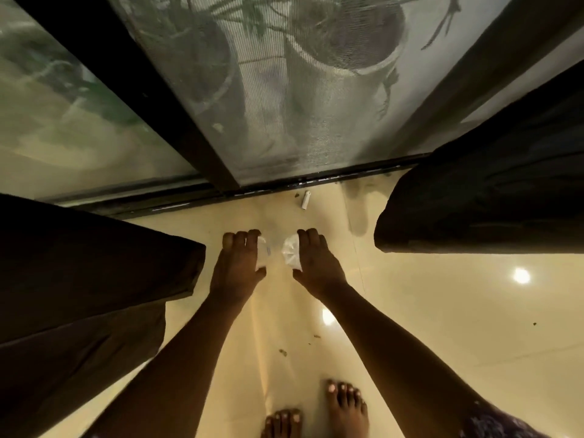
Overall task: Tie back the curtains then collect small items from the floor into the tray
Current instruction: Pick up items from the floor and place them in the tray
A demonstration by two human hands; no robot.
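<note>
Glossy cream floor (442, 311), dark curtains either side, left hand (237, 263) and right hand (316, 263) each curled around crinkled clear plastic (290, 251), small white cylinder (306, 200) beyond

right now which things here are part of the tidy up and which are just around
Part of the job:
left hand and right hand, each holding a small white piece
white tube on the floor
dark curtains
floor crumbs

Just around:
screen door
potted plants outside

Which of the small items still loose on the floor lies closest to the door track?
The white cylinder, lying just below the door track beside a tiny dark speck. The other brown bits lie far back, nearer the feet.
</note>
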